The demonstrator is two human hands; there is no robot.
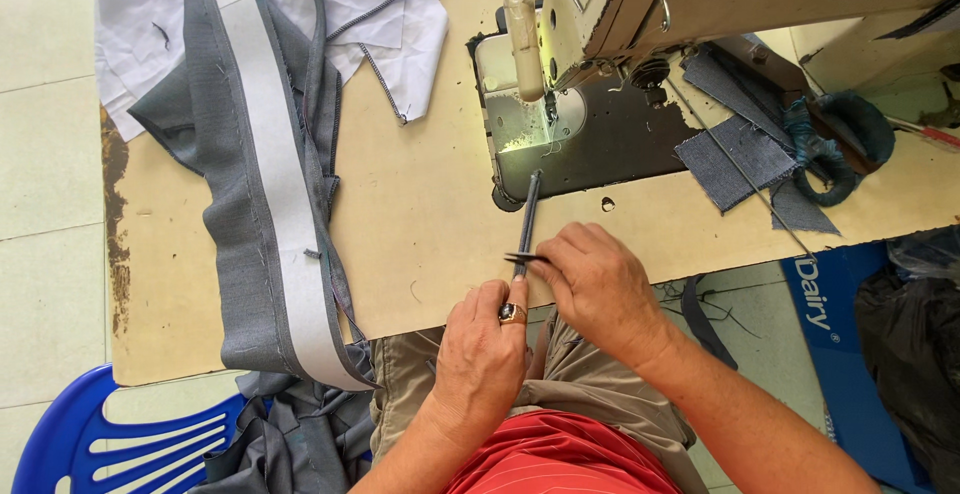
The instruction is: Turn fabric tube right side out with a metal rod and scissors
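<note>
Fingers of the right hand are pinched on a short dark strip end that crosses a long narrow dark fabric strip. That long strip is gripped from below by the left hand, whose fingers are closed around its lower end; a ring is worn on that hand. The strip is held just above the near edge of the table and is stretched toward the sewing machine, its far end lying at the dark machine bed. Bare table surface is left between the hands and the machine bed, and more to the left of the strip. Farther left, a grey garment piece with a pale band is draped over the near table edge, with white cloth behind it. To the right of the machine, denim scraps are spread near the far edge. Beneath the right side of the table, a blue package with white lettering is seen beside a black bag. A blue plastic chair stands at the lower left.
</note>
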